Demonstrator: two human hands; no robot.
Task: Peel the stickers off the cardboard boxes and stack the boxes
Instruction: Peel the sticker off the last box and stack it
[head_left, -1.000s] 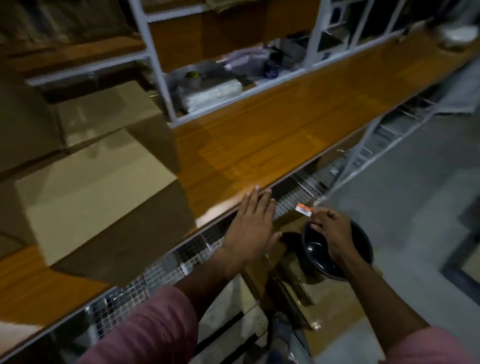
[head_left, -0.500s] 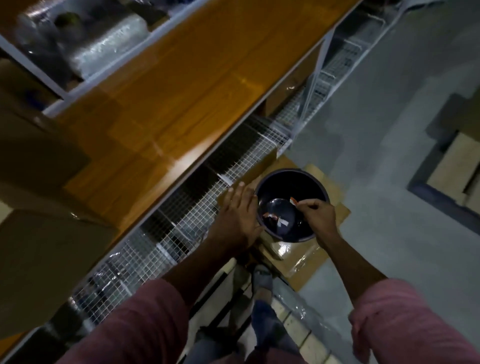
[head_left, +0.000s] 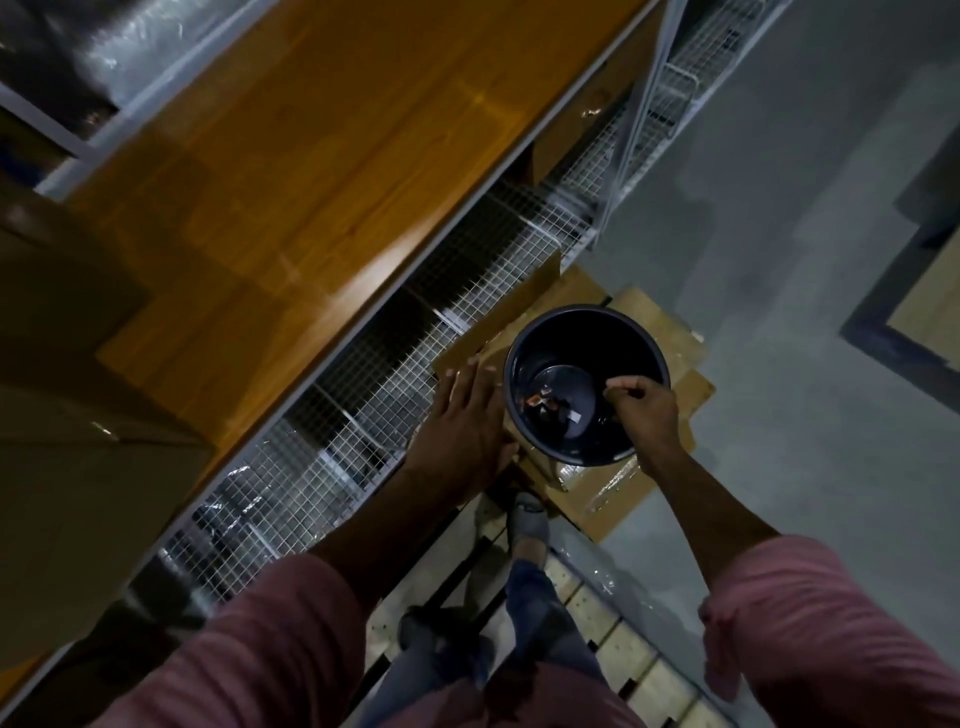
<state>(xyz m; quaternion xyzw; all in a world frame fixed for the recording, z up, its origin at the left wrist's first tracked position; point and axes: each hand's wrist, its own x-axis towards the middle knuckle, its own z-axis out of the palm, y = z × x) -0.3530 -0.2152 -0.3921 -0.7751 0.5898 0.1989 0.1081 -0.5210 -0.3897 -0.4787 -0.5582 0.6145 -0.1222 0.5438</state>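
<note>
A dark round bin (head_left: 586, 452) stands on flattened cardboard (head_left: 649, 332) on the floor, with several peeled stickers (head_left: 545, 402) lying at its bottom. My right hand (head_left: 641, 410) hovers over the bin's right rim, fingers pinched together, nothing visible in them. Flat and with fingers spread, my left hand (head_left: 465, 415) rests on a cardboard piece (head_left: 498, 322) leaning by the bin's left side. Plain cardboard boxes (head_left: 67, 467) sit on the wooden tabletop (head_left: 291, 171) at the far left.
A wire-mesh shelf (head_left: 363, 410) runs under the tabletop's edge. A wooden pallet (head_left: 613, 623) lies under my feet. Grey floor (head_left: 805, 260) stretches to the right, with more cardboard (head_left: 930, 306) at the right edge.
My right hand carried an orange-and-white sticker down over the bin and no longer shows it; the view tilted down from the tabletop boxes to the bin.
</note>
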